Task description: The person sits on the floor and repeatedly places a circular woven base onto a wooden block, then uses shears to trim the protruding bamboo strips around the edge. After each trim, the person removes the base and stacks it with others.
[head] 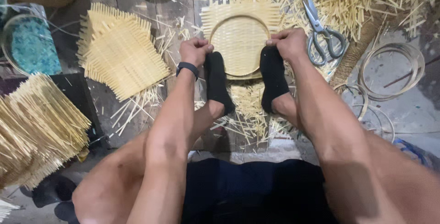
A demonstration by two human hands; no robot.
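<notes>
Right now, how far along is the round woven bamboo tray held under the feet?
Done: the flat weave sits inside its round bamboo hoop. In hand: the left hand and right hand pinch the rim on either side, black-socked feet pinning it. Left: loose strip ends stick out untrimmed; the grey scissors lie unused.

No packages, labels (or screens)

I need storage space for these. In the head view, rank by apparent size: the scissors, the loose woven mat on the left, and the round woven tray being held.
1. Loose woven mat, clearly largest.
2. Round woven tray, partly hidden by hands and feet.
3. Scissors, smallest.
</notes>
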